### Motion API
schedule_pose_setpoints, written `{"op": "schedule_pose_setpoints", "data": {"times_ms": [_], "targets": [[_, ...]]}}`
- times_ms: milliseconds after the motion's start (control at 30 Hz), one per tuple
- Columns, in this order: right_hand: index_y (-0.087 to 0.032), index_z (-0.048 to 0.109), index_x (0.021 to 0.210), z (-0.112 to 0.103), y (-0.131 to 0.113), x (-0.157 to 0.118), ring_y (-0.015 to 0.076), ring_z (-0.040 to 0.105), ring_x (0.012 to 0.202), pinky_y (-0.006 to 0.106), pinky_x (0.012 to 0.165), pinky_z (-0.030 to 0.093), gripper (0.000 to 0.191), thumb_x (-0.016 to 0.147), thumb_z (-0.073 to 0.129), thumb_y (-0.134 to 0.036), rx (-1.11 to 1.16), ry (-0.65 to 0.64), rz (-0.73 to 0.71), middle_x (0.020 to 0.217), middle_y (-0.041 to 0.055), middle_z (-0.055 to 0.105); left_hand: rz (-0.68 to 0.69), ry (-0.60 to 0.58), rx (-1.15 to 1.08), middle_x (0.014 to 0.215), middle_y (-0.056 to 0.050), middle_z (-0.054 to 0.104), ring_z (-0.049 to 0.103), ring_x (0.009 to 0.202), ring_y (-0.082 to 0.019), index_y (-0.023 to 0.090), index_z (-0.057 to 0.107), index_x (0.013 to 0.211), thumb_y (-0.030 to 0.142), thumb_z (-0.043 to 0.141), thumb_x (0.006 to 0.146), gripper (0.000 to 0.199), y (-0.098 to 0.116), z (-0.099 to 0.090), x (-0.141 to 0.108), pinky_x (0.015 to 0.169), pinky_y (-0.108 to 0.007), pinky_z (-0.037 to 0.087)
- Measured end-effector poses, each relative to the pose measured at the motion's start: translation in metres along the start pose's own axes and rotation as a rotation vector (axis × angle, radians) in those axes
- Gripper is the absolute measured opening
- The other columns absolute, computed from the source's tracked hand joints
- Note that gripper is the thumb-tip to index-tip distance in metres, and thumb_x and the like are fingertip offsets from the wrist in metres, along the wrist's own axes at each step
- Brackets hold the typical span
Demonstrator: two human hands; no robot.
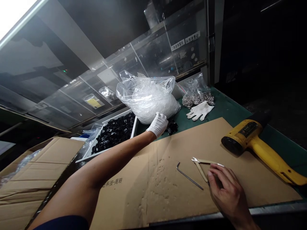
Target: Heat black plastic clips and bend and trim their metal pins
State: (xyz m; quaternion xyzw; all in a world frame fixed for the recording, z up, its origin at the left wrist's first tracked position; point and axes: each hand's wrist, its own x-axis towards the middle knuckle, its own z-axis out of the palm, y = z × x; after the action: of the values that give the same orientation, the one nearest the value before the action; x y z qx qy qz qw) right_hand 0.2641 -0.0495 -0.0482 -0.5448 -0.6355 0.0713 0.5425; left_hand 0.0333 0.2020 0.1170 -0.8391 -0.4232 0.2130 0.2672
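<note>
My left hand (pixel 158 125), in a white glove, reaches forward to the front of a big clear plastic bag (pixel 150 99). Its fingers are curled closed, and whatever they may hold is hidden. Just right of this hand lies a small pile of black parts (pixel 172 126). My right hand (pixel 229 191) is bare and closed around the handles of small side cutters (pixel 201 169). Their jaws point away, above a cardboard sheet (pixel 168 198). Left of the cutters rests a hex key (pixel 190 176).
A white tray (pixel 134 127) full of black parts stands at the left, beside a cardboard box (pixel 48 159). Toward the back are a bag of small metal parts (pixel 198 95) and a white glove (pixel 200 111). A yellow heat gun (pixel 261 147) lies at the right.
</note>
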Motion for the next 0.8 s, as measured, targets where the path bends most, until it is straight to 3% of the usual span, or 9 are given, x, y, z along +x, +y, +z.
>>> {"op": "schedule_pose_setpoints", "data": {"times_ms": [133, 267, 400, 500, 600, 700, 767, 800], "targets": [[-0.021, 0.070, 0.107, 0.000, 0.000, 0.001, 0.0247, 0.065, 0.105, 0.042, 0.095, 0.053, 0.011, 0.104, 0.062, -0.026, 0.002, 0.002, -0.007, 0.112, 0.0079, 0.070, -0.026, -0.011, -0.034, 0.103, -0.026, 0.070, 0.060, 0.099, -0.035, 0.006, 0.078, 0.108, 0.005, 0.043, 0.095, 0.037, 0.001, 0.002, -0.005, 0.093, -0.055, 0.035], [-0.020, 0.069, 0.107, 0.000, 0.000, 0.002, 0.0253, 0.065, 0.105, 0.043, 0.095, 0.053, 0.010, 0.104, 0.062, -0.026, 0.009, 0.006, -0.011, 0.112, 0.0085, 0.070, -0.078, -0.021, -0.071, 0.100, -0.026, 0.070, 0.062, 0.097, -0.035, 0.005, 0.077, 0.105, 0.004, 0.042, 0.094, 0.037, -0.005, -0.008, -0.020, 0.088, -0.054, 0.038], [-0.020, 0.069, 0.108, 0.001, -0.007, 0.003, 0.0254, 0.066, 0.105, 0.043, 0.095, 0.055, 0.009, 0.103, 0.062, -0.022, -0.016, 0.016, -0.015, 0.112, 0.0091, 0.070, -0.149, 0.004, -0.139, 0.095, -0.023, 0.071, 0.066, 0.093, -0.035, 0.008, 0.075, 0.099, 0.009, 0.045, 0.093, 0.031, -0.012, -0.023, -0.048, 0.081, -0.048, 0.043], [-0.020, 0.068, 0.112, -0.006, -0.012, 0.009, 0.0252, 0.066, 0.107, 0.041, 0.094, 0.057, 0.012, 0.102, 0.061, -0.019, -0.063, 0.030, -0.032, 0.114, 0.0098, 0.070, -0.218, 0.025, -0.247, 0.091, -0.018, 0.073, 0.069, 0.086, -0.033, 0.013, 0.074, 0.097, 0.021, 0.058, 0.089, 0.020, -0.010, -0.023, -0.077, 0.076, -0.041, 0.046], [-0.020, 0.068, 0.121, -0.028, 0.000, 0.023, 0.0307, 0.063, 0.117, 0.048, 0.101, 0.053, 0.021, 0.100, 0.064, -0.022, -0.148, 0.104, -0.024, 0.126, 0.0132, 0.067, -0.357, 0.040, -0.679, 0.090, -0.008, 0.075, 0.069, 0.083, -0.025, 0.020, 0.073, 0.095, 0.023, 0.059, 0.084, 0.018, 0.008, -0.014, -0.111, 0.076, -0.033, 0.048], [-0.012, 0.061, 0.139, -0.060, 0.036, 0.039, 0.0503, 0.044, 0.137, 0.070, 0.113, 0.030, 0.051, 0.094, 0.069, -0.035, -0.323, 0.191, 0.088, 0.146, 0.0247, 0.052, -0.452, 0.015, -1.116, 0.079, 0.000, 0.071, 0.065, 0.075, -0.019, 0.021, 0.071, 0.087, 0.025, 0.055, 0.086, 0.016, 0.040, -0.006, -0.141, 0.071, -0.028, 0.046], [-0.012, 0.053, 0.151, -0.078, 0.068, 0.049, 0.0529, 0.050, 0.129, 0.064, 0.098, 0.043, 0.070, 0.093, 0.056, -0.052, -0.682, 0.035, 0.192, 0.150, 0.0261, 0.048, -0.485, 0.049, -1.371, 0.078, 0.001, 0.068, 0.063, 0.077, -0.019, 0.020, 0.067, 0.083, 0.031, 0.056, 0.088, 0.016, 0.062, 0.000, -0.156, 0.072, -0.027, 0.046], [-0.010, 0.051, 0.152, -0.084, 0.083, 0.054, 0.0536, 0.055, 0.120, 0.061, 0.087, 0.047, 0.077, 0.089, 0.055, -0.054, -0.723, -0.016, 0.200, 0.144, 0.0279, 0.053, -0.503, 0.076, -1.485, 0.079, 0.000, 0.068, 0.062, 0.078, -0.019, 0.020, 0.067, 0.083, 0.033, 0.057, 0.089, 0.017, 0.072, 0.002, -0.162, 0.073, -0.027, 0.047]]}}
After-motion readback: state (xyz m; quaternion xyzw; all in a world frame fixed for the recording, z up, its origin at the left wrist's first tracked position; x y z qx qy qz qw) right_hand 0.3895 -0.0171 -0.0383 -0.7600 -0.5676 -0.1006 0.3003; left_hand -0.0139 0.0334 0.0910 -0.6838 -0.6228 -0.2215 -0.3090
